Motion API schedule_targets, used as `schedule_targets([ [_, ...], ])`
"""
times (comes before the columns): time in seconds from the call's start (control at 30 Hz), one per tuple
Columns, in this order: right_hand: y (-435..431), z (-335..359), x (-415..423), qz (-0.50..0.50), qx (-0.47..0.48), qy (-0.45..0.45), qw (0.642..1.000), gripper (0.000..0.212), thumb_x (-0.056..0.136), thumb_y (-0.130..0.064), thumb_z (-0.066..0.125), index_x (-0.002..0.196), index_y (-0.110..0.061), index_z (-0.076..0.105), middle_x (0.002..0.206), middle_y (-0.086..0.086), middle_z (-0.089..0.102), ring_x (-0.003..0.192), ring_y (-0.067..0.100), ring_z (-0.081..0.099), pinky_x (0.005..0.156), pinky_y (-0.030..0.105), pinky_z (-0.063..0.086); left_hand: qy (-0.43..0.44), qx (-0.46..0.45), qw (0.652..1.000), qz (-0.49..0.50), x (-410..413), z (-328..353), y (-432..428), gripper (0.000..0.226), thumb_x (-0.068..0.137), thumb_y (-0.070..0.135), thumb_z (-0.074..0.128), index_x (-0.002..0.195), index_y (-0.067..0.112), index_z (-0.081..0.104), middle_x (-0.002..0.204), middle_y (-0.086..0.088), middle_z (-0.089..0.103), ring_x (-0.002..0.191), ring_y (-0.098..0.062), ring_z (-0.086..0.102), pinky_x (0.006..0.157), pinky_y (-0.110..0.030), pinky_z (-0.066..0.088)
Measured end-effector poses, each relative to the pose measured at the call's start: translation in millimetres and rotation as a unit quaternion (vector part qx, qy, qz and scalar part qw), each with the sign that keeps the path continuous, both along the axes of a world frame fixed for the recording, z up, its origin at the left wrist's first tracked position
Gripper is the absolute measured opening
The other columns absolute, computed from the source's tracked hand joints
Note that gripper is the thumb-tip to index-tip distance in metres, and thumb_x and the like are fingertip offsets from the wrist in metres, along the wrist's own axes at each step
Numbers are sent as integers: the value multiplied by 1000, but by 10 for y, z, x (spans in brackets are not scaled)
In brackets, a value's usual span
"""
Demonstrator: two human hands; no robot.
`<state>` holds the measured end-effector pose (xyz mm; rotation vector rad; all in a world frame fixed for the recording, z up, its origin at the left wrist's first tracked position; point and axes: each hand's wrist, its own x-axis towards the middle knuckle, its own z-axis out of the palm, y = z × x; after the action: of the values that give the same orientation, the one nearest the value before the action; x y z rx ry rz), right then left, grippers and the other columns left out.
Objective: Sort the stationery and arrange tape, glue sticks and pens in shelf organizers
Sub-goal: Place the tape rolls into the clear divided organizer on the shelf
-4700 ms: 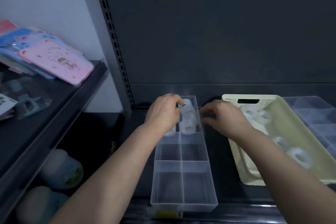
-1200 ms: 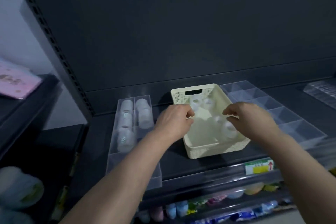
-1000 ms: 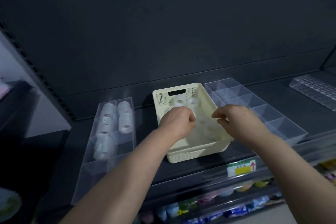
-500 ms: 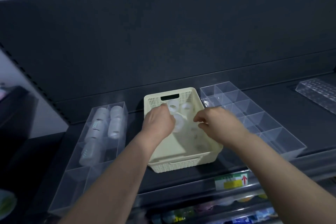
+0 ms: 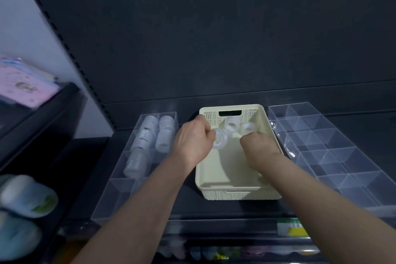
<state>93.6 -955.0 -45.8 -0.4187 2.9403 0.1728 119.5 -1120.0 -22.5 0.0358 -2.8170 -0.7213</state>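
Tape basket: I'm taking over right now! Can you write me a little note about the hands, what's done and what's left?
Left hand grips a tape roll over the cream basket.
Right hand curls down into the basket; what it holds is hidden.
Done: stored rolls lie in the left organizer, in its back compartments.
Left: two loose rolls by the basket's back wall. The right organizer sits beside the basket. No glue sticks or pens in view.
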Motion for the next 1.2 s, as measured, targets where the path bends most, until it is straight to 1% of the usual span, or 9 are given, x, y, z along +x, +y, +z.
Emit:
schedule_targets([
  [0.17, -153, 123, 92, -10, -96, 46, 994, 29, 78, -1, 50, 103, -13, 58, 89, 1, 54, 87, 25, 52, 65, 27, 40, 17, 66, 997, 23, 66, 125, -274, 25, 91, 30, 54, 114, 18, 57, 91, 11, 67, 96, -18, 62, 82, -38, 51],
  [0.27, -393, 233, 177, 5, -194, 90, 977, 42, 72, -4, 49, 111, -13, 60, 99, 3, 61, 94, 28, 57, 76, 32, 50, 28, 19, 998, 56, 132, 173, -605, 31, 92, 28, 52, 122, 19, 56, 100, 4, 67, 98, -19, 61, 81, -38, 51],
  [0.33, -567, 298, 269, 18, -252, 128, 959, 45, 71, -9, 50, 113, -17, 63, 106, 4, 64, 99, 26, 59, 75, 30, 48, 20, -20, 997, 74, 176, 185, -848, 28, 91, 24, 54, 118, 20, 61, 102, 0, 67, 98, -20, 59, 74, -33, 47],
  [0.4, -722, 341, 370, 37, -297, 148, 943, 45, 73, -15, 52, 116, -24, 63, 107, 0, 64, 100, 22, 59, 73, 27, 44, -42, -47, 996, 71, 225, 169, -1058, 24, 89, 21, 55, 111, 22, 64, 105, 0, 65, 96, -20, 59, 70, -30, 43],
  [0.5, -910, 364, 497, 68, -347, 154, 923, 44, 78, -16, 56, 121, -26, 62, 114, -3, 66, 107, 21, 56, 83, 31, 47, -125, -60, 990, 31, 293, 69, -1264, 12, 85, 19, 60, 95, 20, 67, 104, -3, 65, 95, -22, 60, 77, -35, 49],
  [0.67, -1136, 274, 599, 92, -322, 147, 931, 37, 87, -16, 56, 122, -28, 60, 111, -3, 67, 103, 24, 49, 81, 36, 43, -95, -156, 982, -58, 302, -211, -1380, 20, 90, 17, 55, 107, 13, 63, 108, -4, 60, 93, -23, 58, 66, -29, 37],
  [0.83, -1319, 215, 643, 102, -335, 141, 926, 36, 87, -14, 57, 122, -23, 62, 115, -3, 66, 106, 22, 53, 84, 32, 44, -40, -55, 995, -73, 285, -252, -1548, 24, 83, 24, 70, 106, 19, 65, 101, 3, 56, 90, -17, 58, 70, -25, 41],
  [0.97, -1587, 185, 630, 122, -318, 120, 933, 35, 86, -16, 60, 120, -26, 63, 108, -2, 67, 101, 22, 55, 80, 32, 45, 33, -22, 999, -24, 306, -125, -1835, 16, 89, 17, 62, 105, 18, 66, 104, 0, 59, 90, -17, 62, 77, -33, 50],
  [1.2, -1916, -23, 546, 105, -166, 46, 979, 43, 87, -18, 58, 127, -34, 56, 127, 0, 60, 114, 22, 56, 93, 34, 47, 30, -3, 999, -30, 400, -88, -2061, 15, 91, 16, 60, 104, 20, 66, 106, 4, 59, 89, -13, 61, 78, -32, 51],
])
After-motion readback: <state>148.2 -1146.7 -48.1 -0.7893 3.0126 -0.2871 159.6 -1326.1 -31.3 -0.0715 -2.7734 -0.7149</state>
